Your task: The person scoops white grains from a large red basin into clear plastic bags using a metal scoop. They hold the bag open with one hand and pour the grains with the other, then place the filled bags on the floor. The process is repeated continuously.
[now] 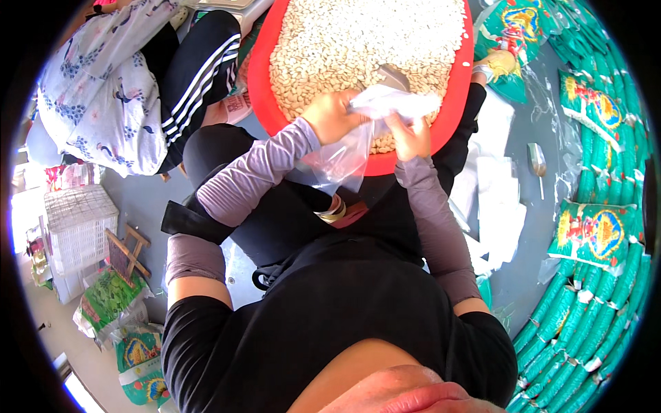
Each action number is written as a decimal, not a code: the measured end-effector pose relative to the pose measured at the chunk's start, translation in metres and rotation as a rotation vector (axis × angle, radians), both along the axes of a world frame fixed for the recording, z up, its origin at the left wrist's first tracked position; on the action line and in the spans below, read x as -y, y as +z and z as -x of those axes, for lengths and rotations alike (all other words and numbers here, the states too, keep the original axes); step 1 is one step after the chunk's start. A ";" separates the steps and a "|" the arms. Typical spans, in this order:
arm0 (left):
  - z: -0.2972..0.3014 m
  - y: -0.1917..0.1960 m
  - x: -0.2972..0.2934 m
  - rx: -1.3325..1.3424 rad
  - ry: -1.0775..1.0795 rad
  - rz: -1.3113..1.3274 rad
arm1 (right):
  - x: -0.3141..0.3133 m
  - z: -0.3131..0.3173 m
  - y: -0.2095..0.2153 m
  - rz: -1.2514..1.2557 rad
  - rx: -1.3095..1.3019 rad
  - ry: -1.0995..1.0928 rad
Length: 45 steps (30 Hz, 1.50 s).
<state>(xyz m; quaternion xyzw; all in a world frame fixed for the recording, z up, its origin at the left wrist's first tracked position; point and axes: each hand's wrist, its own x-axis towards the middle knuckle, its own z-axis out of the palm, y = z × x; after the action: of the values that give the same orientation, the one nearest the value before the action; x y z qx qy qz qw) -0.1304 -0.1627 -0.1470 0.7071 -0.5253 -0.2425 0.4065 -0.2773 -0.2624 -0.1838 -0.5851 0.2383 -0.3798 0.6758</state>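
Observation:
My left hand [332, 117] is closed on the bunched upper part of a clear plastic bag [342, 164]. My right hand [412, 140] pinches the same bag from the other side, thumb raised against the whitish film. The bag hangs between my hands at the near rim of a red tub [463, 103]. Pale, flat beans or seeds [313, 62] fill the tub; their exact kind is hard to tell. Just beyond the bag a metal scoop [394, 77] rests in them, partly covered by the film. What the bag holds, if anything, cannot be made out.
Green printed packages [597, 234] are stacked along the right. White sheets or bags [499, 199] and a small metal scoop [537, 162] lie on the grey floor. At the left sit another person in striped trousers [200, 82], a white basket [81, 227] and a small wooden stool [127, 255].

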 end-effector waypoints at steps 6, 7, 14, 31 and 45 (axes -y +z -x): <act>-0.007 0.010 -0.003 -0.424 0.142 0.083 | 0.010 -0.005 -0.025 -0.151 0.037 -0.037; -0.015 0.003 -0.004 -0.402 0.100 0.082 | 0.013 -0.005 -0.034 -0.120 -0.009 -0.050; -0.028 -0.010 -0.008 -0.495 0.138 0.068 | 0.019 -0.013 -0.016 -0.605 0.354 0.228; -0.074 0.006 -0.024 -0.181 0.120 0.230 | 0.051 0.023 0.017 -0.291 0.419 0.330; -0.021 -0.010 -0.004 0.182 0.004 -0.278 | 0.069 0.011 0.008 0.038 -0.486 0.408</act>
<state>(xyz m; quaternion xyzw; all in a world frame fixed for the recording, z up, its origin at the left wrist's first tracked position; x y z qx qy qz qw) -0.1095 -0.1588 -0.1569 0.7767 -0.5198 -0.2472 0.2559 -0.2882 -0.3309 -0.1756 -0.7067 0.2634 -0.0901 0.6504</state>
